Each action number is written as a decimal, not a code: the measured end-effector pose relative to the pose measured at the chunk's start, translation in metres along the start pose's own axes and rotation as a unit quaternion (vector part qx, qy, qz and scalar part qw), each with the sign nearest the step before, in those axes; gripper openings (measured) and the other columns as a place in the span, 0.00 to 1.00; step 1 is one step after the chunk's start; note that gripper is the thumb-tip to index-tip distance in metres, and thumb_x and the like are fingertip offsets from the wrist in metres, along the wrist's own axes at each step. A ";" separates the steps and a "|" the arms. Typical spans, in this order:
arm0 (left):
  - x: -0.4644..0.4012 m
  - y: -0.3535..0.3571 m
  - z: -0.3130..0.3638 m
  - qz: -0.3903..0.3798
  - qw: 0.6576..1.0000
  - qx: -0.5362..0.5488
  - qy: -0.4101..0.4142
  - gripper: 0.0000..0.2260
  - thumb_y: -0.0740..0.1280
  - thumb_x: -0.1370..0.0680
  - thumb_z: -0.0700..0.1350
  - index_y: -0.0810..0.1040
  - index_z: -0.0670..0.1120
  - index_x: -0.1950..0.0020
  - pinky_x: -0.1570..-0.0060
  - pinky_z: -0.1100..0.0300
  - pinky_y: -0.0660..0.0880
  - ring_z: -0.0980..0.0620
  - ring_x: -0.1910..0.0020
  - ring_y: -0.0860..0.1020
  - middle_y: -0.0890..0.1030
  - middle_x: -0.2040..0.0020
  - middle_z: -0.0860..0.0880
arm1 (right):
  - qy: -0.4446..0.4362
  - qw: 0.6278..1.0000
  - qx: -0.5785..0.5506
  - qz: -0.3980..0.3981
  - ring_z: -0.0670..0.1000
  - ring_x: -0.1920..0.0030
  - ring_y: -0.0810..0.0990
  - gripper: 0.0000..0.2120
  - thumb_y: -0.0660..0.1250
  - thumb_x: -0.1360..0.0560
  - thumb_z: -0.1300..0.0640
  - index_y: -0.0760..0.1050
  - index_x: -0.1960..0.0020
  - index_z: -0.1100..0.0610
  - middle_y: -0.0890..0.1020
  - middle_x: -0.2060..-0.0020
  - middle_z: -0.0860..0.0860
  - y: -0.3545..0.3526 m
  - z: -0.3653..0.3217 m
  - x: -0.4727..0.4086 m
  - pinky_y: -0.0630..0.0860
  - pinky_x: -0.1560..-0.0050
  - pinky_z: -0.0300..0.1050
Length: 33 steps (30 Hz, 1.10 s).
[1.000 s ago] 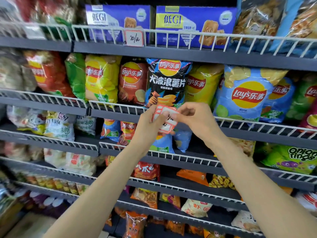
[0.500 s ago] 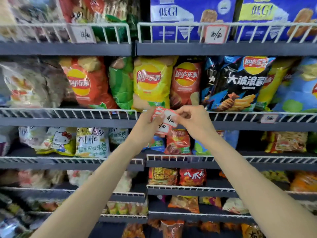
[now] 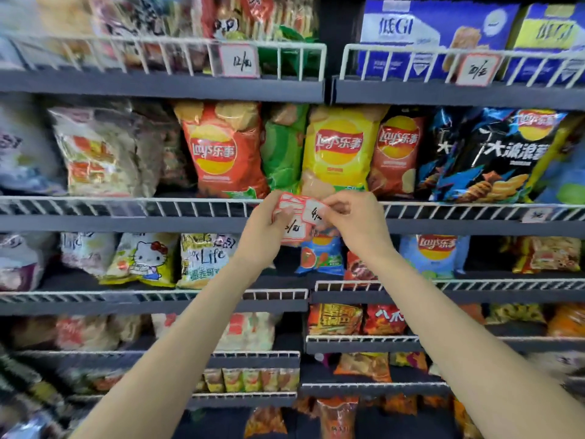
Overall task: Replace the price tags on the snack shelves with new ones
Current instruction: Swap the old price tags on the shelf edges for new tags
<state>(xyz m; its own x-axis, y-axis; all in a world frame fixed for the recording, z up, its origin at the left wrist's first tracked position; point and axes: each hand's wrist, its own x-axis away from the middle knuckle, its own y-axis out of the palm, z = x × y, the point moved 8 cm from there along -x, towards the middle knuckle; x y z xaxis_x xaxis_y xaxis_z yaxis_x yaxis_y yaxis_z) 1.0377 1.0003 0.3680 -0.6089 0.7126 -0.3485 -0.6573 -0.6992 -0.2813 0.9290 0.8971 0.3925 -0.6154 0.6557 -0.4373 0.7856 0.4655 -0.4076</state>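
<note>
On my feed, the top wire rail at left carries a handwritten tag (image 3: 240,61) that looks like "12/", and further right a second tag (image 3: 477,70) hangs in front of the blue "低GI" boxes (image 3: 411,33); its writing is too blurred for me to read surely. One shelf down I read "Lay's乐事" on the red bag (image 3: 221,153), the yellow bag (image 3: 340,147) and the brown-red bag (image 3: 397,147), then "大波浪" on the black bag (image 3: 497,153). Below left sit a Hello Kitty pack (image 3: 142,258) and a pack marked "Life" (image 3: 205,258).

My left hand (image 3: 264,236) grips a small stack of red-bordered price tags (image 3: 292,217), thumb curled over their face. Just beside it, my right hand (image 3: 354,217) pinches one tag (image 3: 313,212) at the stack's upper right edge, fingers bent onto it. Both hands meet in front of the middle shelf rail (image 3: 126,209), below the yellow bag.

Against the frame half a second back, my view has swung further left: the yellow bag now sits above the hands, and the pinched tag stands a little clearer of the stack.
</note>
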 end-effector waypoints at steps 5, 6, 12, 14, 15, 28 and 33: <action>0.003 -0.030 -0.015 -0.008 0.999 -0.030 0.017 0.12 0.58 0.19 0.43 0.69 0.42 0.37 0.49 0.53 0.74 0.47 0.52 0.77 0.79 0.46 0.42 | 0.025 0.999 -0.023 0.016 0.46 0.67 0.83 0.04 0.67 0.26 0.65 0.80 0.57 0.61 0.83 0.65 0.54 0.033 -0.003 0.009 0.81 0.62 0.39; 0.001 -0.037 -0.018 -0.007 0.999 -0.031 0.030 0.12 0.57 0.19 0.42 0.69 0.41 0.37 0.53 0.58 0.74 0.51 0.54 0.77 0.79 0.48 0.44 | 0.028 0.999 -0.026 0.020 0.47 0.66 0.84 0.03 0.67 0.26 0.64 0.80 0.56 0.60 0.83 0.66 0.53 0.040 -0.005 0.009 0.81 0.61 0.40; -0.009 -0.092 -0.036 -0.046 0.995 -0.025 0.085 0.09 0.57 0.19 0.40 0.71 0.44 0.40 0.56 0.51 0.75 0.44 0.58 0.78 0.79 0.52 0.40 | 0.051 0.996 -0.054 0.056 0.42 0.69 0.81 0.03 0.67 0.25 0.65 0.79 0.55 0.64 0.83 0.64 0.55 0.102 -0.026 0.006 0.77 0.67 0.32; -0.016 -0.111 -0.045 -0.062 0.993 -0.041 0.091 0.09 0.57 0.19 0.40 0.71 0.45 0.40 0.53 0.49 0.74 0.42 0.54 0.77 0.80 0.51 0.42 | 0.050 0.995 -0.037 0.082 0.43 0.68 0.82 0.03 0.67 0.25 0.63 0.80 0.56 0.62 0.83 0.64 0.55 0.119 -0.035 0.005 0.78 0.64 0.33; -0.020 -0.120 -0.049 -0.066 0.992 -0.055 0.093 0.09 0.57 0.19 0.40 0.72 0.45 0.40 0.53 0.52 0.73 0.43 0.54 0.77 0.80 0.51 0.43 | 0.047 0.994 -0.022 0.095 0.45 0.67 0.83 0.04 0.68 0.25 0.62 0.80 0.57 0.61 0.83 0.64 0.54 0.127 -0.040 0.005 0.79 0.62 0.36; -0.021 -0.212 -0.082 -0.083 0.984 -0.099 0.123 0.04 0.57 0.18 0.41 0.70 0.43 0.49 0.67 0.56 0.63 0.39 0.66 0.72 0.76 0.63 0.36 | 0.031 0.990 0.055 0.125 0.47 0.62 0.83 0.07 0.67 0.25 0.58 0.82 0.57 0.59 0.84 0.66 0.51 0.206 -0.090 0.010 0.79 0.52 0.49; -0.025 -0.235 -0.102 -0.069 0.988 -0.102 0.089 0.12 0.57 0.18 0.43 0.69 0.39 0.37 0.74 0.64 0.61 0.56 0.73 0.65 0.69 0.71 0.48 | 0.030 0.990 0.059 0.121 0.46 0.59 0.83 0.06 0.65 0.24 0.61 0.82 0.54 0.58 0.83 0.63 0.49 0.225 -0.101 0.005 0.79 0.49 0.51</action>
<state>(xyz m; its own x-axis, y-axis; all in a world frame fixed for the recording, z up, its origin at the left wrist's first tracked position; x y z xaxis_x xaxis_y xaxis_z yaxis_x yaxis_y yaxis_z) 1.2525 1.1408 0.3515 -0.4201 0.7928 -0.4416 -0.6140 -0.6066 -0.5050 1.1092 1.0655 0.3796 -0.4017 0.7759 -0.4865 0.8948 0.2196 -0.3886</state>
